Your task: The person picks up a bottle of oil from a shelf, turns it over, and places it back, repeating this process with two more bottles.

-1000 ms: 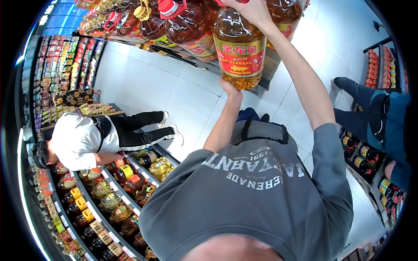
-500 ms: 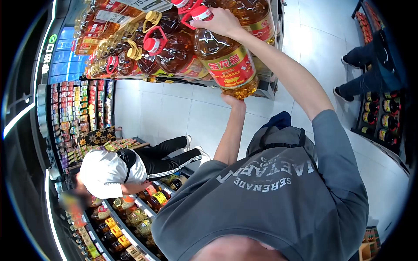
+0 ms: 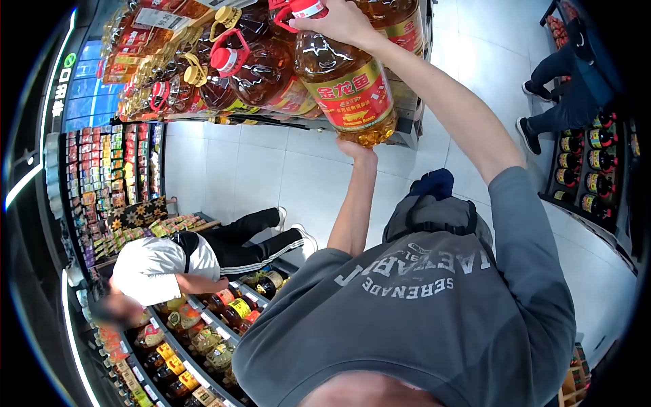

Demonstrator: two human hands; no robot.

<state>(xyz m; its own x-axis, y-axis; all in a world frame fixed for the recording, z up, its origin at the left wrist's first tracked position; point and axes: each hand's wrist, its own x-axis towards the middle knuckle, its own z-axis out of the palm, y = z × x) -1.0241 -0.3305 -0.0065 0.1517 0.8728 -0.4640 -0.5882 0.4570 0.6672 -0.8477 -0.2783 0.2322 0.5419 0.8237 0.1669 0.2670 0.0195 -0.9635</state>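
Observation:
A large bottle of golden cooking oil (image 3: 352,95) with a red and gold label and a red cap is between my two hands, tilted, at the front corner of the oil display. My right hand (image 3: 339,24) is closed around its top, by the red handle. Beneath the base, my left hand (image 3: 357,150) supports the bottle from below; its fingers are partly hidden. Just left of it stands another oil bottle (image 3: 261,71) with a red cap and handle. A further oil bottle (image 3: 397,24) is behind my right wrist.
Rows of oil bottles fill the display, with a price sign (image 3: 161,18) on top. A person in a white shirt (image 3: 152,268) bends by the bottle shelves (image 3: 203,332) at left. Another person's legs (image 3: 553,95) stand near a sauce rack (image 3: 590,166) at right. Pale floor tiles (image 3: 271,156) lie between.
The view has shifted slightly, so the display and shelves sit further left. Both hands keep their hold on the oil bottle, which stays nearly in the same place beside the display.

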